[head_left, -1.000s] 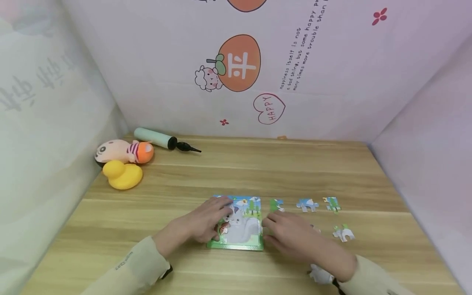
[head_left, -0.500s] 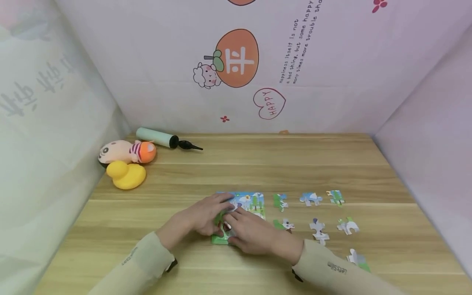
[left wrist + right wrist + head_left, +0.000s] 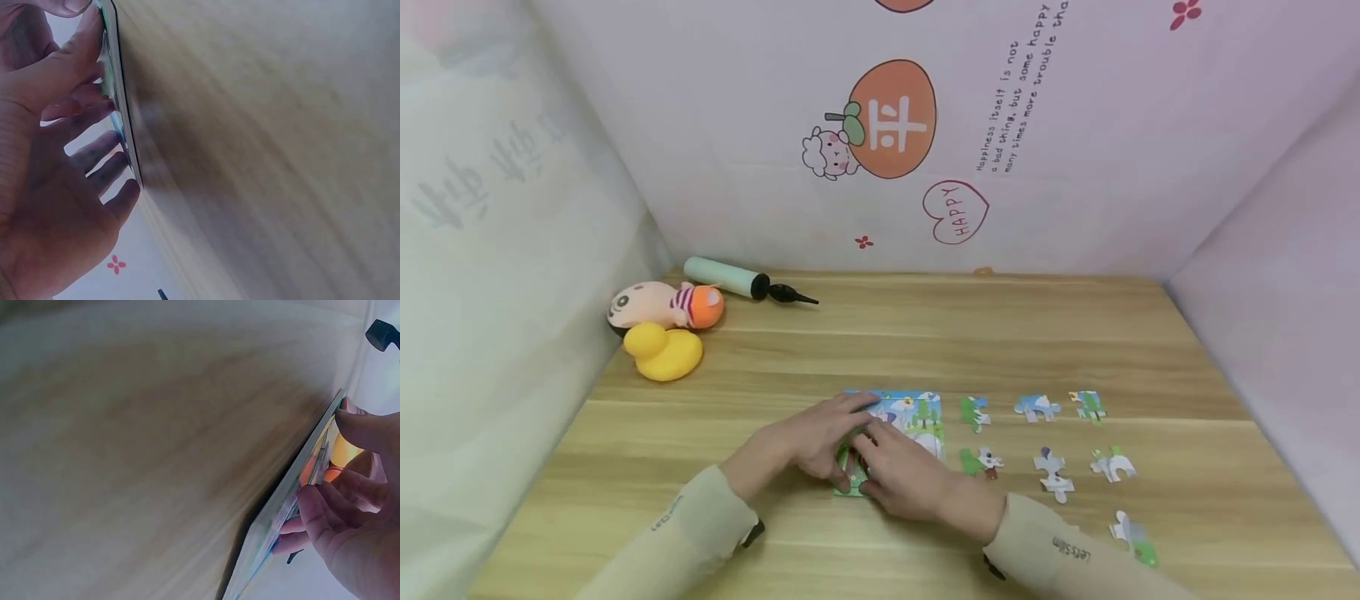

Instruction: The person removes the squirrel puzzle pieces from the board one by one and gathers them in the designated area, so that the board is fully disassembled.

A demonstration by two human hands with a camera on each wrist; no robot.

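**Both hands down on the puzzle board**

So the left hand (image 3: 808,442) lies flat on the puzzle board (image 3: 917,414), fingers straight and spread, pressing its left part. The right hand (image 3: 902,475) sits just beside it, touching it, fingers loosely bent with tips on the board; whether it pinches a piece I can't tell. Loose puzzle pieces (image 3: 1037,407) lie scattered on the table (image 3: 925,333) right of the right hand.

The head view looks forward and down over the whole worktop (image 3: 925,333) to the papered back wall. Each wrist view sits very close, skimming the wood beside its own hand. All three share the puzzle board (image 3: 917,417) (image 3: 119,119) (image 3: 281,512), seen edge-on from the wrists
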